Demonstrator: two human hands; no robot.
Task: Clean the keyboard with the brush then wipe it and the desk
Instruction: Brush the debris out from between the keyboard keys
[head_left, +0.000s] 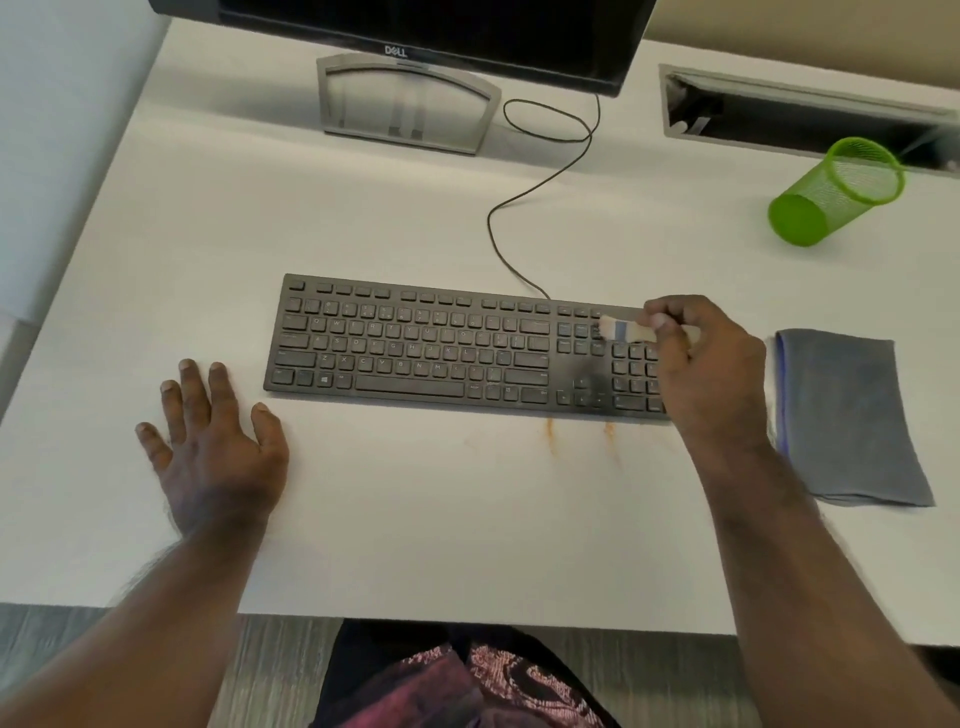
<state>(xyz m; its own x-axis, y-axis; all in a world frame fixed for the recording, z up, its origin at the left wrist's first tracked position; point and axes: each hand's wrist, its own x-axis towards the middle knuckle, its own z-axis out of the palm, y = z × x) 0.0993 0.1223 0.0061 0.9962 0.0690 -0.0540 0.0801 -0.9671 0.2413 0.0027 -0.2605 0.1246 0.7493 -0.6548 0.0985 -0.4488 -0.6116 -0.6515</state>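
Where the right hand (706, 364) covers keys, cloth (847, 415) just beside.

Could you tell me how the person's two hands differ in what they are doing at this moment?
The left hand lies flat with fingers spread, while the right hand has its fingers curled. The left hand holds nothing; the right hand pinches a small brush. The left hand rests on the desk beside the keyboard's left end; the right hand is over the keyboard at its right end. Both reach in from the near edge.
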